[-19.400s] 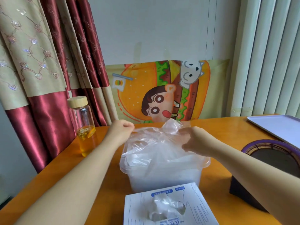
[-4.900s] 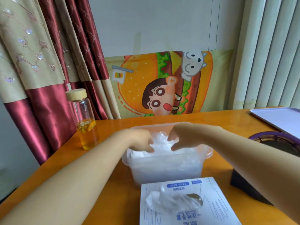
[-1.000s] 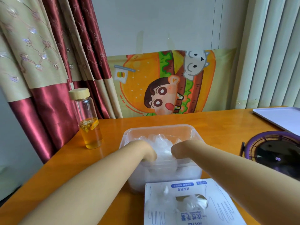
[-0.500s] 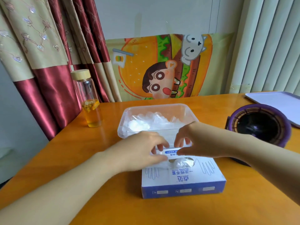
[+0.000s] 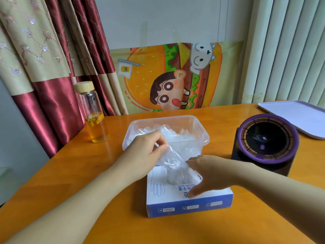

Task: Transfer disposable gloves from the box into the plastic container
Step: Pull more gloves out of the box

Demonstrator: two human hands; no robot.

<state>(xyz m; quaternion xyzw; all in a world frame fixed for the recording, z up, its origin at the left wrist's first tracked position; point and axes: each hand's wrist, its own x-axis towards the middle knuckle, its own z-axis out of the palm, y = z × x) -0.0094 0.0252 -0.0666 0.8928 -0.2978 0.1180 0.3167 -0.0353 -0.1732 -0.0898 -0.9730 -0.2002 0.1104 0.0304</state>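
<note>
Both hands have left the clear plastic container (image 5: 204,138) behind the white-and-blue cardboard box (image 5: 190,203). The left hand (image 5: 146,155) now pinches a thin transparent plastic glove (image 5: 175,166), drawn up out of the box's opening; the right hand (image 5: 209,175) presses flat on the box top.

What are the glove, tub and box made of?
The glove looks like thin clear plastic film: crinkled, see-through. The tub seems rigid clear plastic with a glossy rim. The box seems printed cardboard, matte, with crisp folded edges.

Bare forearms (image 5: 73,196), left grip (image 5: 142,155), right grip (image 5: 211,173).
</note>
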